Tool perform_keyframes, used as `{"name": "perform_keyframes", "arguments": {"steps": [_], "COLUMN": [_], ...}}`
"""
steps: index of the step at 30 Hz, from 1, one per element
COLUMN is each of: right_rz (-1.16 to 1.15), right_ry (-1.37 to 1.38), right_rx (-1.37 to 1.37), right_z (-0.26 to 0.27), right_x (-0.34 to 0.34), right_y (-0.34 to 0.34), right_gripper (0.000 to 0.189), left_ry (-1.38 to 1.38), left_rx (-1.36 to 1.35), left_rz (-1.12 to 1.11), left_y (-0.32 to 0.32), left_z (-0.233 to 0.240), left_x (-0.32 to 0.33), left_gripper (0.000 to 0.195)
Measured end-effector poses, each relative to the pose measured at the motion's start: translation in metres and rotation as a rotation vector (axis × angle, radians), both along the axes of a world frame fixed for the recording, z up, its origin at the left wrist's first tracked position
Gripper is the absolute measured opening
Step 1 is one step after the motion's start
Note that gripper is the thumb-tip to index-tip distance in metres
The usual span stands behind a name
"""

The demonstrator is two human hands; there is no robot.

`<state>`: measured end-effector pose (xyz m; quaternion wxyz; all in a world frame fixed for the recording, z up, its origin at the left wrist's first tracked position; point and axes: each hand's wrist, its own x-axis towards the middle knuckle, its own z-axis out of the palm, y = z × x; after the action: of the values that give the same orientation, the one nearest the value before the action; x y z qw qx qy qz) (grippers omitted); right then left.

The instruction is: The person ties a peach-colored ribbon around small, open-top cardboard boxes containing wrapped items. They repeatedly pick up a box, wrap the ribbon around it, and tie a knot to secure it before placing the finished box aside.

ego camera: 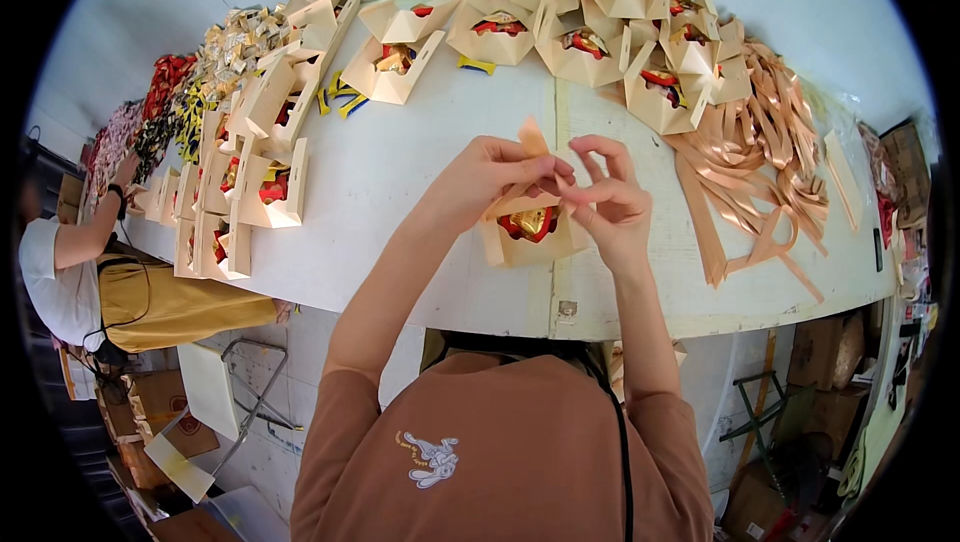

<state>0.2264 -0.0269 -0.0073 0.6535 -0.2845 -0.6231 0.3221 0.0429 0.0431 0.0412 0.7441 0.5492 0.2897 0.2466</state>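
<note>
A cream paper gift box holding gold and red wrapped sweets sits on the white table before me. Over its top edge, my left hand pinches a peach satin ribbon, one end of which sticks up above the fingers. My right hand has its thumb and a finger closed on another part of the ribbon, close to the left fingertips, with its other fingers raised. The ribbon's path at the box top is partly hidden by the fingers.
Filled cream boxes stand along the back and left. Loose peach ribbons lie at right. Wrapped sweets are heaped at back left, near a co-worker's hand. A folding chair stands below the table's left side.
</note>
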Motion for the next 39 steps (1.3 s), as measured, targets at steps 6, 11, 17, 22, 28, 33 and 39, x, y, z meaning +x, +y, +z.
{"name": "perform_keyframes", "arguments": {"steps": [6,11,17,22,28,33,39], "right_rz": [0.267,0.474,0.140,-0.189,-0.413,-0.411,-0.425], "right_ry": [0.065,-0.165,0.976,0.615,-0.237,-0.506,-0.576], "right_rx": [-0.521,-0.783,-0.677,-0.544,-0.593,-0.455,-0.443], "right_z": [0.022,-0.003,0.009,-0.055,-0.033,-0.064,-0.067], "right_x": [0.010,0.038,-0.002,0.040,-0.019,-0.040,-0.050], "right_y": [0.016,0.040,0.012,-0.017,-0.054,-0.059,-0.061], "right_gripper": [0.043,0.028,0.019,0.016,0.044,0.059,0.059], "left_ry": [0.304,0.225,-0.341,-0.857,0.006,0.160,0.206], "left_rx": [1.303,1.743,0.742,-0.490,0.197,0.354,0.436], "left_rz": [0.050,0.233,0.364,0.639,0.423,0.288,0.328], "left_y": [-0.008,-0.011,-0.011,-0.022,-0.044,-0.063,-0.076], "left_z": [-0.002,-0.017,-0.058,-0.156,-0.118,-0.091,-0.089], "left_x": [0.005,0.006,-0.007,-0.062,-0.034,-0.019,-0.009], "left_gripper": [0.016,0.013,0.003,0.004,0.019,0.054,0.055]}}
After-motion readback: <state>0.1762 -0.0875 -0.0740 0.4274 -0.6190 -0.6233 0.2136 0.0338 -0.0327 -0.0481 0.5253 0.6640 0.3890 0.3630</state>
